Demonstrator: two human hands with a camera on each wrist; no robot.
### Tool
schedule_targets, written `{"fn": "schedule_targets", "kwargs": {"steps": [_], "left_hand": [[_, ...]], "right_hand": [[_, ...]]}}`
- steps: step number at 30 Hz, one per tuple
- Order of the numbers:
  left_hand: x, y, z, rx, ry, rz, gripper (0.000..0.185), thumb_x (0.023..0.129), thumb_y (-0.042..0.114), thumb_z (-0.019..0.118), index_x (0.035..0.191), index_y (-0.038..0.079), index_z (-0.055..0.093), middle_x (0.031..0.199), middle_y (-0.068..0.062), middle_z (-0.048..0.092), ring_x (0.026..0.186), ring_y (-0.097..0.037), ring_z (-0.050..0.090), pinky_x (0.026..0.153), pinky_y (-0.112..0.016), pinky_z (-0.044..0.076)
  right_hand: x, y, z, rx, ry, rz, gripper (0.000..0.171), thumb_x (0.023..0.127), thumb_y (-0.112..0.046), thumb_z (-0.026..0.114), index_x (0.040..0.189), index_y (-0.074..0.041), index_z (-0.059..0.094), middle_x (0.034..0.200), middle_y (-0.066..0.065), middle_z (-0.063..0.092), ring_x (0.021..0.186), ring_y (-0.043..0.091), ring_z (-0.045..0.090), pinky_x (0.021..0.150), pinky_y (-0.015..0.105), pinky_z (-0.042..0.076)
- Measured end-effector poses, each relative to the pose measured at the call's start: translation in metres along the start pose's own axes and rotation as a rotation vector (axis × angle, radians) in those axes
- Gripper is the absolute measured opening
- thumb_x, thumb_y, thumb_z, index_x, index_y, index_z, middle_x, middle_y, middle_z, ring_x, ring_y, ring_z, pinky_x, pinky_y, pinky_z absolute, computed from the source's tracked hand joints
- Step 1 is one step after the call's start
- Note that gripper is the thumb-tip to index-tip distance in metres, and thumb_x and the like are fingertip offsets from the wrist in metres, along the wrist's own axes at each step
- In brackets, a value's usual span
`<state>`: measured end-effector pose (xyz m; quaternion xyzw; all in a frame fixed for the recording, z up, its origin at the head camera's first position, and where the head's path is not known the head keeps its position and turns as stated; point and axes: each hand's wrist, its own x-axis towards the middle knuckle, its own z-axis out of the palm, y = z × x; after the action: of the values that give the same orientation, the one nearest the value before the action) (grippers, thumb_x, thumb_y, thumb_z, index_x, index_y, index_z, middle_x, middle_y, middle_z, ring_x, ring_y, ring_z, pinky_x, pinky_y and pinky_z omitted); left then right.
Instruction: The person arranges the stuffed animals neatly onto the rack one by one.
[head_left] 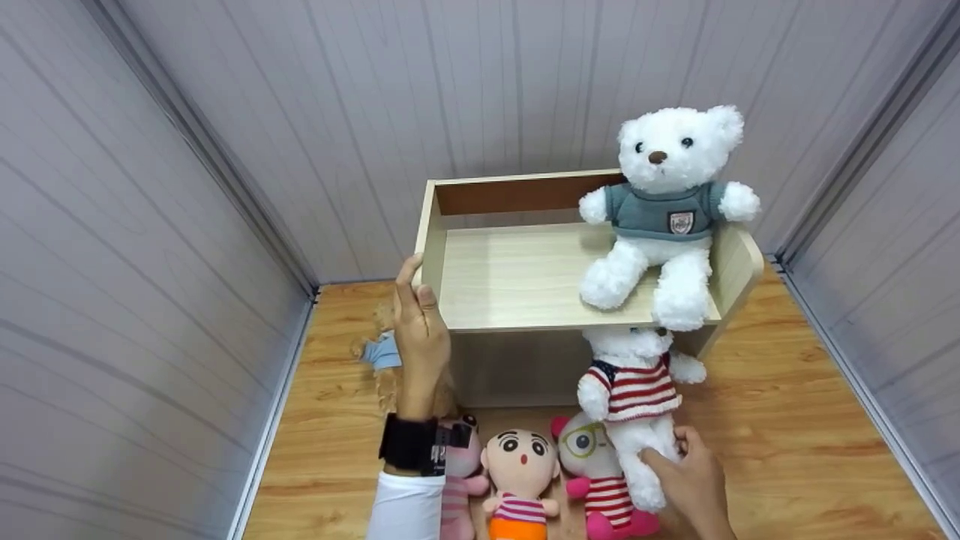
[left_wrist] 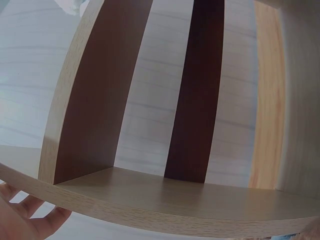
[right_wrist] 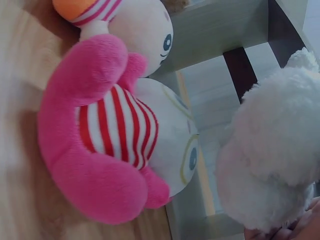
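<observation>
My left hand [head_left: 422,330] rests against the left side panel of a light wooden shelf unit [head_left: 517,277], fingers pointing up along its outer face. The left wrist view shows its fingers [left_wrist: 47,220] beyond the panel's edge. With my right hand [head_left: 688,476] I grip a leg of a white teddy bear [head_left: 637,386] in a red-and-white striped sweater. This bear is upright before the lower compartment, its head top hidden by the upper board. A larger white teddy bear [head_left: 664,217] in a green sweater sits on the upper board's right end.
In front of the shelf are a pink striped toy [head_left: 456,487], a doll in orange shorts [head_left: 521,480] and a pink-limbed toy with glasses [head_left: 600,469]. A brown bear in blue [head_left: 382,351] is left of the shelf. Panelled walls [head_left: 525,82] stand around.
</observation>
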<state>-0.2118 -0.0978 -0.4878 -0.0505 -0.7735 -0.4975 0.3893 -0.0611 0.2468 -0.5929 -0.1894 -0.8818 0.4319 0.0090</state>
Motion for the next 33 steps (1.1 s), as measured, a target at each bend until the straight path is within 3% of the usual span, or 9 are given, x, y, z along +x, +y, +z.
{"fn": "schedule_targets", "kwargs": {"steps": [15,33], "left_hand": [[0.000,0.001,0.000,-0.006,-0.002,0.004,0.053,0.106,0.057,0.028,0.146,0.026,0.045,0.085,-0.006,0.048,0.072,-0.016,0.045,0.059,-0.034,0.040],[0.000,0.000,0.000,0.011,-0.002,0.009,0.054,0.105,0.058,0.026,0.146,0.026,0.044,0.083,-0.005,0.047,0.073,-0.016,0.044,0.058,-0.034,0.039]], "right_hand": [[0.032,-0.014,0.006,0.003,-0.006,-0.029,0.051,0.090,-0.029,0.071,0.125,0.004,0.056,0.109,0.022,0.069,0.096,0.033,0.065,0.077,0.041,0.048],[0.064,-0.032,0.007,0.082,0.028,-0.061,0.052,0.089,-0.026,0.071,0.122,0.011,0.057,0.101,0.023,0.068,0.092,0.032,0.064,0.073,0.033,0.047]]}}
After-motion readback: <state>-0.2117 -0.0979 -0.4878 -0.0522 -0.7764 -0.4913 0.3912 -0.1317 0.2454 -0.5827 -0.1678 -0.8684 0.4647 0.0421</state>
